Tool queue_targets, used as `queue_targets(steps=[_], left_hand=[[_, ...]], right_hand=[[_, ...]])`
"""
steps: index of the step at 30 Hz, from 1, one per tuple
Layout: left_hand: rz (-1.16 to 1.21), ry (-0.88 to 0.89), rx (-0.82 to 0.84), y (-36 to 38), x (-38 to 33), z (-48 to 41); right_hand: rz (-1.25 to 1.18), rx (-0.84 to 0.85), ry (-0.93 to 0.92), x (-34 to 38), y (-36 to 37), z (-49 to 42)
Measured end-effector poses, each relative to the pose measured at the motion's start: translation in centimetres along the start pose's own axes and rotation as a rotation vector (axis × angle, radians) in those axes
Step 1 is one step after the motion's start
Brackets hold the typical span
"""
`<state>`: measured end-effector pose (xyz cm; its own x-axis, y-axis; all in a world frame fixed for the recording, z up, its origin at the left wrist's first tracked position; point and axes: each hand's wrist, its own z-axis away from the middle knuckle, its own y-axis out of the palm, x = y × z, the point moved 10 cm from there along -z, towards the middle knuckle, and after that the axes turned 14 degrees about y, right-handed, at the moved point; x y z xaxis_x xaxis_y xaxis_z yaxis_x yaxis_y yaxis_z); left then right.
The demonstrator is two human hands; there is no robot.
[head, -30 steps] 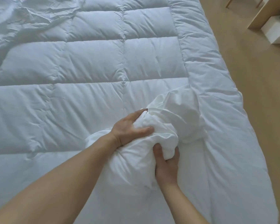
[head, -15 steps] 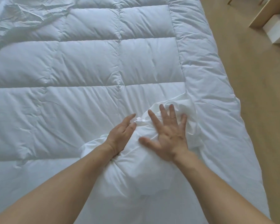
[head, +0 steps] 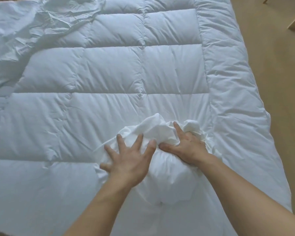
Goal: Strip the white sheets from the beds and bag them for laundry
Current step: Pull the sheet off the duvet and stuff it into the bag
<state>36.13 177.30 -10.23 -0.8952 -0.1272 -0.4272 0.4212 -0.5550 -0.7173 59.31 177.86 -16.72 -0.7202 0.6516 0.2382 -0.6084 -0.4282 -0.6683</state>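
While a rumpled sheet [head: 32, 31] is lying loose at far left, a person is squashing a white bundle [head: 169, 178] of linen down onto the quilted duvet [head: 109, 74], toward the duvet's rt side. Their left hand [head: 129, 160] is pressing flat on the bundle's near-left shoulder w/ fingers [head: 120, 139] spread and straight, gripping nothing. Loose cloth [head: 156, 124] is puffing up at the bundle's far end, betw. the two hands. The right hand [head: 186, 145] is clutching a wad of that cloth, index finger and thumb sticking out, the rest curling into the folds.

Risks, as judged from here: the flat palm is only damping the pile, so the puffed cloth is prob. springing back out once pressure is easing. The right hand is holding just part of the opening, so a lift is likely spilling linen. Duvet creases are radiating from that grip, suggesting it may be catching the duvet too. The bundle is sitting fairly near the edge above the floor [head: 271, 82]; a hard shove rightward is risking a roll-off. The far-left sheet is risking being left behind.
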Motion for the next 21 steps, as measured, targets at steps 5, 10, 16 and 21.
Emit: queue_targets(steps=[5,10,16,21], left_hand=[[0.155,-0.227,-0.027,3.4,3.3,0.0],[0.264,-0.308,-0.087,4.4,6.8,-0.3],[0.36,-0.323,-0.022,4.0,7.0,-0.4],[0.511,-0.242,-0.116,3.6,7.4,-0.5]], right_hand=[[-0.017,0.03,0.005,0.0,0.4,0.4],[-0.042,0.017,-0.021,0.2,0.8,0.9],[0.072,-0.134,-0.015,0.8,1.0,1.9],[-0.068,0.015,0.061,0.2,1.7,2.1]])
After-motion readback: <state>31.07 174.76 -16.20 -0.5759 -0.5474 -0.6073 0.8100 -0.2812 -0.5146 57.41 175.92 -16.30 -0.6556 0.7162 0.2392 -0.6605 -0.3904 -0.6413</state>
